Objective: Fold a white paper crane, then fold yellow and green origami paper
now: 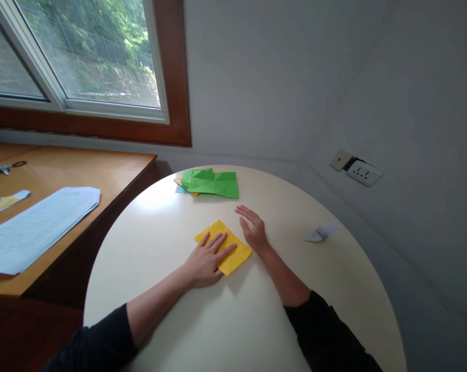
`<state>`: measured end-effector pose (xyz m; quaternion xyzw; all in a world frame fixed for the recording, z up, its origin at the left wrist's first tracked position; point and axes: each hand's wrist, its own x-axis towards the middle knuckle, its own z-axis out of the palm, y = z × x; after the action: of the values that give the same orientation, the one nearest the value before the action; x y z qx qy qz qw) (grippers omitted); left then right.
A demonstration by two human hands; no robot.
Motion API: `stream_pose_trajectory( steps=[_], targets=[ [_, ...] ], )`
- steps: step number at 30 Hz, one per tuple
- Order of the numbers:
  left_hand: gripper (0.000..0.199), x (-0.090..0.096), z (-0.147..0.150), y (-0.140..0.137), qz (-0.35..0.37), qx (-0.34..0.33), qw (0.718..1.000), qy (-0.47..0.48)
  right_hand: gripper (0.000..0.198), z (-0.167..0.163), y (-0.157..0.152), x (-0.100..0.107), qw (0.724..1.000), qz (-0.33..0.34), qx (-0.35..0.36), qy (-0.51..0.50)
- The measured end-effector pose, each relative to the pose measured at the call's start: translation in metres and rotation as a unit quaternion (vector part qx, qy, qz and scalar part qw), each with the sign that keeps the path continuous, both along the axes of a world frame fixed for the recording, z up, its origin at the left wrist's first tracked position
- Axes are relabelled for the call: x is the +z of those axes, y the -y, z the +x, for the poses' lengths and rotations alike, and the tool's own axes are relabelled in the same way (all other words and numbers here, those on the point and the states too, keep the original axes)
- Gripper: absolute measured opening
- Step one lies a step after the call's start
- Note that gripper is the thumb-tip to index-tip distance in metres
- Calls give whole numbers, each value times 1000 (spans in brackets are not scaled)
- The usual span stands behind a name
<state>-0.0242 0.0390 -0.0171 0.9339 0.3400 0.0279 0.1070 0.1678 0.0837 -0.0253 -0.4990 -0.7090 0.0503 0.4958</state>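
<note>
While the round white table (256, 330) fills my view, I see creased green paper (217, 184) by its far edge and yellow paper (237, 258) nearer me, midway between its sides. My left hand (208, 262) presses the yellow flat, fingers spread; my right hand (255, 233), fingers loosely open, hovers beside it. A whitish scrap (316, 235) lies toward the right edge.

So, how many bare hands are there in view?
2: the bare left hand, spread over the square yellow paper, and the bare right hand, near its right corner. Both show plainly.
</note>
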Motion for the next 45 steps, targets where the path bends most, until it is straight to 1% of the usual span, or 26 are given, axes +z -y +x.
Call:
stream_pose_trajectory(
  steps=[3,6,8,10,14,20,24,27,28,30,33,36,40,43,45],
  targets=[
    [70,-3,1,0,14,6,1000,-12,37,3,41,-1,993,-26,75,88],
    [70,-4,1,0,18,11,999,-25,40,9,77,-6,970,-80,121,193],
    [70,-3,2,0,17,14,999,-30,40,14,94,-10,956,-114,117,245],
    [69,-3,2,0,18,16,999,-32,41,19,104,-12,947,-141,102,271],
    [67,-2,2,0,22,15,999,-33,41,26,112,-11,945,-163,68,276],
    [65,1,1,1,21,21,999,-40,40,29,112,-12,946,-174,-17,273],
    [67,2,1,1,20,15,999,-48,39,32,106,-14,943,-163,-74,280],
    [68,1,3,2,21,20,998,-50,43,32,102,-13,947,-127,-115,273],
    [68,1,4,2,22,23,998,-49,46,31,101,-12,951,-108,-111,269],
    [67,1,5,3,23,24,998,-45,50,27,101,-9,958,-72,-71,267],
    [67,2,4,4,16,2,999,-35,48,22,103,-7,963,-58,-8,262],
    [65,3,1,3,-5,-36,999,-17,39,24,104,-6,971,-74,15,226],
    [61,1,-1,3,-26,-81,996,14,18,33,102,-6,983,-100,64,140],
    [62,1,1,6,-30,-117,992,27,9,38,101,-5,978,-154,120,68],
    [58,1,2,9,-26,-132,990,38,10,40,100,-4,969,-199,146,13]
  ],
)
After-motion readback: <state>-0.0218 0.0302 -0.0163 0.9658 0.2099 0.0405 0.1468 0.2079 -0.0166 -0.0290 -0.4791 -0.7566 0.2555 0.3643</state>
